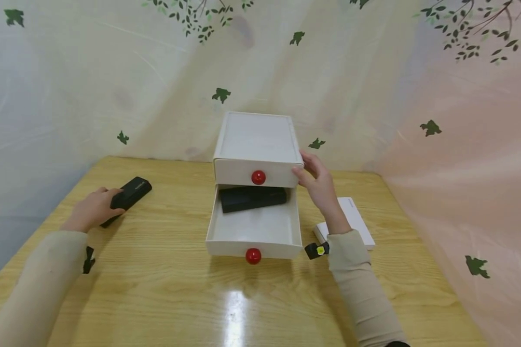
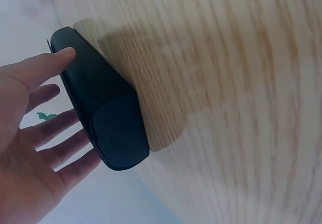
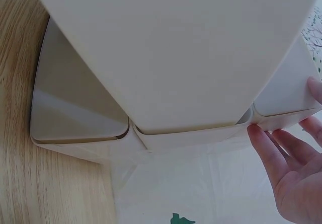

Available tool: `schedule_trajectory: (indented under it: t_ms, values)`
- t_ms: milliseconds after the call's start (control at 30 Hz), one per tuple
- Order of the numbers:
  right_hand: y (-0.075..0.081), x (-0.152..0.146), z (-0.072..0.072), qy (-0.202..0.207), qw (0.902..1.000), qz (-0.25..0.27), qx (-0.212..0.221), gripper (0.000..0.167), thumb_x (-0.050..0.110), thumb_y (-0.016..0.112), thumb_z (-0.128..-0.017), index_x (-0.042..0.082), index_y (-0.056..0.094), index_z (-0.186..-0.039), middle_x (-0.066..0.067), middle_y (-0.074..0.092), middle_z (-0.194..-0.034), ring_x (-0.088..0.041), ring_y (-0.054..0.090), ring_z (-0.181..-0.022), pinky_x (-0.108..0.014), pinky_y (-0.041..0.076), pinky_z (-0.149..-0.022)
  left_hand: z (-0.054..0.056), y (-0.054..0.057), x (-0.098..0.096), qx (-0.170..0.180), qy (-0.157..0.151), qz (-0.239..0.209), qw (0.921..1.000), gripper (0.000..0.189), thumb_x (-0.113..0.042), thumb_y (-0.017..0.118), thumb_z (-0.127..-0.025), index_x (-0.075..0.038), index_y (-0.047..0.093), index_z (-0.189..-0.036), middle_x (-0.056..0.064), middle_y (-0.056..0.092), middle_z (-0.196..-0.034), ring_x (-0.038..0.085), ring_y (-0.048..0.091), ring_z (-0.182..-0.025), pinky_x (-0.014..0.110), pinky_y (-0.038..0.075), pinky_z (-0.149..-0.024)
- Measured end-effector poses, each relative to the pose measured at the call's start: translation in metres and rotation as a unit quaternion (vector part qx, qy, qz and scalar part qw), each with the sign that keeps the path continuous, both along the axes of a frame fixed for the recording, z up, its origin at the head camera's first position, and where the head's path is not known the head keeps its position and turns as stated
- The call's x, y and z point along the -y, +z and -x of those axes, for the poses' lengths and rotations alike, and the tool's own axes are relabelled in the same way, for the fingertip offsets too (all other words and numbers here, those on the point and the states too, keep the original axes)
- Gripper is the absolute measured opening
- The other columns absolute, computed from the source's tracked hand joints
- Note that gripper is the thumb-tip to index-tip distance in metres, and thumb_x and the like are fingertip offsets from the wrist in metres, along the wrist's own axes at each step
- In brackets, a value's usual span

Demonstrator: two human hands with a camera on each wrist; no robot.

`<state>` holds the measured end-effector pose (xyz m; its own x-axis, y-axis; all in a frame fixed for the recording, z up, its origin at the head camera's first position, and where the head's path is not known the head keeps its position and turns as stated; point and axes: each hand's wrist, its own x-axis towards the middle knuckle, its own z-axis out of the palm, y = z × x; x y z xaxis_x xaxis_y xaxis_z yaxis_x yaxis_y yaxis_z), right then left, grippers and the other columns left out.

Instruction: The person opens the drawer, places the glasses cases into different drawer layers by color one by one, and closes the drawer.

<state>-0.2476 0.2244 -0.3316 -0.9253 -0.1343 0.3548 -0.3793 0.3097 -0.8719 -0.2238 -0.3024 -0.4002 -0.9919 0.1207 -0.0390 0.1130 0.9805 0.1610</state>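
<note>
My left hand (image 1: 93, 209) grips a black glasses case (image 1: 134, 190) at the left of the table. The left wrist view shows the thumb on one side of the case (image 2: 95, 83) and fingers on the other. My right hand (image 1: 320, 188) touches the upper right front corner of a white drawer cabinet (image 1: 258, 137), thumb at the front, fingers along the side. Its middle drawer (image 1: 260, 233) is pulled out, with another black case (image 1: 252, 198) inside at the back. In the right wrist view, a lower drawer (image 3: 75, 98) and the top drawer (image 3: 287, 83) are pushed in.
A flat white box (image 1: 357, 221) lies right of the cabinet, partly behind my right wrist. Red round knobs (image 1: 253, 256) stick out from the drawer fronts. Behind the wooden table (image 1: 165, 289) hangs a pale curtain (image 1: 165, 86) with leaf prints.
</note>
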Motion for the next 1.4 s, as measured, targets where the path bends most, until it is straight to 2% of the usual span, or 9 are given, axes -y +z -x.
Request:
schedule_trajectory:
  t_ms: [167,467,700,900,1067,1167,1267,1400]
  values:
    - [-0.001,-0.002,0.0,-0.001,1.0,0.0,0.002,0.054,0.029,0.059,-0.097,0.017,0.042,-0.147,-0.007,0.045,-0.15,-0.027,0.044,-0.137,-0.052,0.051,-0.096,0.002,-0.002,0.005,0.015,0.007,0.004,0.9999,0.069,-0.026,0.067,-0.089,0.011,0.038,-0.139,0.045,0.042,-0.127,0.056,0.05,-0.107,0.065,0.048,-0.078]
    - [0.002,-0.002,-0.003,-0.001,0.9999,0.01,0.006,0.055,0.028,0.06,-0.097,0.015,0.042,-0.147,-0.007,0.045,-0.149,-0.026,0.045,-0.135,-0.052,0.052,-0.095,0.007,-0.002,0.005,0.047,0.023,-0.018,0.9984,0.082,-0.032,0.068,-0.087,0.011,0.028,-0.144,0.047,0.038,-0.13,0.059,0.044,-0.113,0.069,0.044,-0.084]
    - [0.003,0.0,-0.002,0.006,0.9998,0.015,0.007,0.054,0.026,0.06,-0.097,0.014,0.042,-0.146,-0.008,0.045,-0.149,-0.027,0.044,-0.136,-0.052,0.052,-0.096,0.008,-0.006,0.009,0.046,0.024,-0.02,0.9985,0.082,-0.033,0.066,-0.087,0.012,0.026,-0.143,0.048,0.04,-0.127,0.06,0.045,-0.112,0.069,0.044,-0.084]
    - [0.004,0.0,-0.002,0.008,0.9998,0.014,0.012,0.054,0.027,0.06,-0.097,0.014,0.042,-0.146,-0.007,0.044,-0.15,-0.027,0.043,-0.137,-0.052,0.051,-0.096,0.008,-0.004,0.007,0.048,0.01,-0.023,0.9985,0.085,-0.035,0.067,-0.086,0.014,0.027,-0.142,0.047,0.041,-0.128,0.06,0.044,-0.113,0.069,0.043,-0.085]
    - [0.003,-0.002,-0.002,0.007,0.9999,0.008,0.013,0.054,0.028,0.059,-0.097,0.015,0.042,-0.146,-0.006,0.043,-0.151,-0.027,0.043,-0.138,-0.052,0.051,-0.097,0.007,0.004,-0.002,0.038,-0.01,-0.028,0.9988,0.081,-0.032,0.066,-0.087,0.012,0.027,-0.144,0.046,0.042,-0.129,0.06,0.044,-0.114,0.068,0.044,-0.084]
    - [0.002,-0.002,-0.002,0.007,0.9999,0.004,0.01,0.054,0.029,0.059,-0.097,0.016,0.042,-0.146,-0.006,0.044,-0.151,-0.027,0.043,-0.138,-0.051,0.051,-0.096,0.003,0.011,-0.01,0.017,-0.028,-0.027,0.9991,0.078,-0.029,0.067,-0.087,0.01,0.03,-0.143,0.045,0.046,-0.125,0.056,0.05,-0.108,0.064,0.047,-0.079]
    - [0.002,-0.002,-0.001,0.006,0.9999,-0.001,0.009,0.054,0.03,0.059,-0.097,0.016,0.041,-0.146,-0.006,0.043,-0.151,-0.026,0.043,-0.138,-0.051,0.052,-0.097,-0.003,0.021,-0.019,-0.007,-0.049,-0.018,0.9986,0.075,-0.027,0.068,-0.087,0.009,0.033,-0.142,0.043,0.05,-0.12,0.049,0.058,-0.097,0.056,0.051,-0.07]
    - [0.003,-0.002,-0.002,0.002,0.9999,-0.003,0.01,0.054,0.03,0.059,-0.097,0.016,0.041,-0.146,-0.006,0.043,-0.151,-0.027,0.043,-0.138,-0.051,0.052,-0.097,-0.012,0.037,-0.032,-0.032,-0.069,-0.005,0.9971,0.074,-0.027,0.07,-0.085,0.005,0.036,-0.142,0.042,0.052,-0.116,0.04,0.061,-0.086,0.048,0.05,-0.06]
